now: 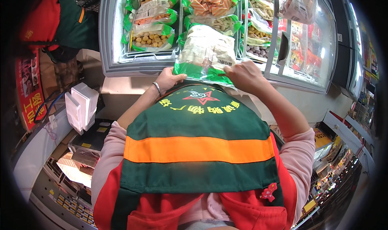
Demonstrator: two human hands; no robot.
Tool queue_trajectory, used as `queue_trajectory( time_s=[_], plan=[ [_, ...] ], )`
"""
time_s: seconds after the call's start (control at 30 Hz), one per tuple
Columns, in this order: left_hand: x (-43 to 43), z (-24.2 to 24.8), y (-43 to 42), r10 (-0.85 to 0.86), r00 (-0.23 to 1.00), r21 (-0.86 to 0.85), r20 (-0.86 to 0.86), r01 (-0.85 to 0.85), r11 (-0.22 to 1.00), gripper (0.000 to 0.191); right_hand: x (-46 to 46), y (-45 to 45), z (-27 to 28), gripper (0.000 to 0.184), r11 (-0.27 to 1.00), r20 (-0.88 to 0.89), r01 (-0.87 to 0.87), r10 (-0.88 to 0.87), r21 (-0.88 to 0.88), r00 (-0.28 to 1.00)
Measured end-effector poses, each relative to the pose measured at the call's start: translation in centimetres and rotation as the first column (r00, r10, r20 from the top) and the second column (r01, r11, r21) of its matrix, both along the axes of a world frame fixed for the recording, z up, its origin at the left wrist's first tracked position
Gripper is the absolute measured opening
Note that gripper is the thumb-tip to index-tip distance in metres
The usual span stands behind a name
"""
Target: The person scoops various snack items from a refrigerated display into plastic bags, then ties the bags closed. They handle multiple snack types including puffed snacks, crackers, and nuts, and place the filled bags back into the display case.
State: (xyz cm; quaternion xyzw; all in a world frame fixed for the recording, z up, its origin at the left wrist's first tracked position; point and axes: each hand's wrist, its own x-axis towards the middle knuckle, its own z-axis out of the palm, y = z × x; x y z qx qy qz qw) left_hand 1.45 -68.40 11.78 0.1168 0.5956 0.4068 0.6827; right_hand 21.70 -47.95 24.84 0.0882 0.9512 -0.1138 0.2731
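A clear plastic food bag (209,48) with green bands and a pale back lies tilted at the front rim of a chest freezer (136,70). My left hand (166,80) pinches its lower left edge, thumb on top, with a metal bracelet at the wrist. At the bag's right side my right hand (246,76) is closed, its fingers bent over the green band. Printed writing covers part of the bag, and its contents are mostly hidden. Behind it in the freezer are a bag of orange-striped pieces (211,2) and a bag of round balls (151,38).
Wire dividers (181,17) split the freezer into rows of bagged food. A sliding glass lid with a dark handle (283,48) covers its right part, with another bag (298,5) on top. White foam boxes (81,107) stand at left. Another person's red-and-green clothing (60,20) shows upper left.
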Motion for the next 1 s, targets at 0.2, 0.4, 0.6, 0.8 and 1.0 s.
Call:
queue_trajectory(
  time_s=[0.2, 0.4, 0.6, 0.8, 1.0],
  plan=[
    [0.3, -0.3, -0.1, 0.064, 0.996, -0.009, 0.063, -0.064, 0.998, 0.014, -5.2, -3.8, -4.1, 0.013, 0.997, -0.176, -0.018, 0.005, -0.076, 0.984],
    [0.1, -0.3, -0.5, 0.084, 0.986, -0.006, 0.143, -0.084, 0.996, 0.013, -6.9, -4.8, -4.2, 0.012, 0.991, -0.137, -0.052, 0.035, -0.122, 0.99],
    [0.5, 0.3, 0.0, 0.115, 0.988, -0.012, 0.104, -0.114, 0.993, 0.013, -6.1, -4.4, -4.3, 0.015, 0.992, -0.088, -0.066, 0.057, -0.112, 0.995],
    [0.0, 1.0, 0.1, 0.078, 0.988, 0.002, 0.132, -0.079, 0.997, 0.014, -5.4, -4.5, -4.0, 0.016, 0.993, -0.052, -0.034, 0.028, -0.111, 0.998],
    [-0.3, 0.5, 0.0, 0.017, 0.997, -0.039, 0.082, -0.014, 0.999, 0.016, -1.5, -3.2, -3.7, 0.013, 0.997, 0.026, 0.011, -0.009, -0.071, 1.0]
  ],
)
